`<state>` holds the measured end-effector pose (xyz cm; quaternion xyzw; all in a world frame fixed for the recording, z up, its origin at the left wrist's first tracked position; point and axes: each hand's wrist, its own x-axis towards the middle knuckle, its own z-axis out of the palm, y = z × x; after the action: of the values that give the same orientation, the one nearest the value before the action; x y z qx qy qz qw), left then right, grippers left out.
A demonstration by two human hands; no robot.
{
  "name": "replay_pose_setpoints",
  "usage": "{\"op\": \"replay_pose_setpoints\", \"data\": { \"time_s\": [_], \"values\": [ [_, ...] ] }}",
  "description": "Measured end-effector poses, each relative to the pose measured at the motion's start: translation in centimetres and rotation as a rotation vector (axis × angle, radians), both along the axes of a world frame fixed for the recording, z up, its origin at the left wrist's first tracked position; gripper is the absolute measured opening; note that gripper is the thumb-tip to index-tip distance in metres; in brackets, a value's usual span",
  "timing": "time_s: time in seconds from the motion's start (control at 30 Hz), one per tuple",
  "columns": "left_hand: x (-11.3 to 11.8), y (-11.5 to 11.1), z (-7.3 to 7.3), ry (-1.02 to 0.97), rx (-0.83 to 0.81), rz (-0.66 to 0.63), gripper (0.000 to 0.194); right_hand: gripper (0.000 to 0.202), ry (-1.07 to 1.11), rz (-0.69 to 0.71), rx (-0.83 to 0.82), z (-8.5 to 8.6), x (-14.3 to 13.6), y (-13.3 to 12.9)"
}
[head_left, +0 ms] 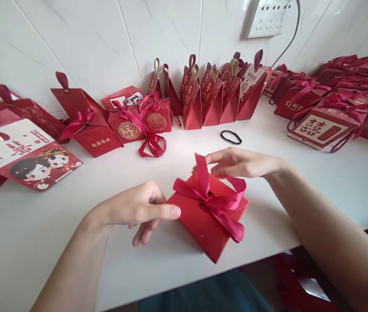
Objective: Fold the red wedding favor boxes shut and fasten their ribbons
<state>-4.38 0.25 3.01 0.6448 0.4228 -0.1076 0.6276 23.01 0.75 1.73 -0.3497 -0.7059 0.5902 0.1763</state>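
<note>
A red gift box (214, 238) stands at the table's near edge, a corner toward me. A crimson satin ribbon (208, 199) is tied in a bow on its top, with loops and tails spread out. My left hand (144, 208) is at the box's left corner, its thumb tip over the edge and its other fingers hanging loose beside it. Behind the box, my right hand (236, 162) reaches across the back corner with fingers extended; the bow partly hides that area. Neither hand is wrapped around the box.
Behind are boxes with bows (128, 125) and a row of tall looped boxes (192, 104). A cartoon-printed box (37, 160) lies left; more boxes (323, 123) pile right. A black elastic band (231, 137) lies beyond my right hand. A power socket (268, 17) is on the tiled wall.
</note>
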Motion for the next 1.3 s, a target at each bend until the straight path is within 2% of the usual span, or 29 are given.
{"op": "replay_pose_setpoints", "data": {
  "time_s": [0.07, 0.13, 0.2, 0.23, 0.3, 0.4, 0.47, 0.57, 0.67, 0.83, 0.9, 1.0, 1.1, 1.2, 1.3],
  "values": [
    [0.0, 0.4, -0.2, -0.057, 0.250, 0.236, 0.046, 0.023, -0.035, 0.034, -0.028, 0.1, 0.6, 0.0],
    [0.1, 0.6, -0.4, -0.133, 0.527, 0.579, 0.036, 0.013, -0.098, 0.045, -0.076, 0.3, 1.4, 0.1],
    [0.1, 0.8, -0.5, -0.213, 0.659, 0.841, 0.033, 0.011, -0.123, 0.013, -0.091, 0.5, 1.9, 0.2],
    [0.1, 0.8, -0.4, -0.263, 0.662, 0.883, 0.035, 0.014, -0.114, -0.016, -0.078, 0.5, 2.1, 0.2],
    [-0.2, 0.8, -0.3, -0.396, 0.603, 0.810, 0.037, 0.028, -0.040, -0.051, -0.023, 0.4, 2.1, 0.3],
    [-0.8, 0.6, -0.2, -0.536, 0.467, 0.497, 0.036, 0.075, 0.064, 0.047, 0.041, -0.1, 1.4, 0.1],
    [-1.0, 0.4, -0.3, -0.503, 0.368, 0.282, 0.055, 0.103, 0.045, 0.165, 0.038, -0.2, 0.8, -0.2],
    [-0.9, 0.0, -0.1, -0.321, 0.195, 0.036, 0.087, 0.118, -0.039, 0.274, 0.004, -0.1, -0.1, -0.9],
    [-0.6, -0.2, 0.1, -0.257, 0.110, -0.059, 0.093, 0.117, -0.052, 0.275, 0.017, 0.1, -0.8, -1.4],
    [-0.9, 0.5, 0.2, -0.337, 0.211, 0.009, 0.075, 0.108, -0.049, 0.158, 0.135, -0.1, -1.4, -1.4],
    [-1.0, 0.8, 0.0, -0.376, 0.311, 0.125, 0.063, 0.105, -0.059, 0.051, 0.219, -0.4, -1.6, -1.2],
    [-1.0, 1.0, -0.5, -0.441, 0.426, 0.365, 0.049, 0.103, -0.026, -0.097, 0.309, -1.3, -2.1, -0.9],
    [-0.7, 1.1, -1.1, -0.521, 0.412, 0.498, 0.052, 0.104, 0.001, -0.183, 0.372, -2.3, -2.7, -0.7],
    [-0.3, 0.9, -1.3, -0.493, 0.384, 0.526, 0.063, 0.107, 0.013, -0.211, 0.399, -2.8, -3.2, -0.6],
    [-0.1, 0.7, -1.2, -0.404, 0.426, 0.507, 0.070, 0.106, 0.027, -0.212, 0.376, -2.8, -3.5, -0.7]
  ]
}}
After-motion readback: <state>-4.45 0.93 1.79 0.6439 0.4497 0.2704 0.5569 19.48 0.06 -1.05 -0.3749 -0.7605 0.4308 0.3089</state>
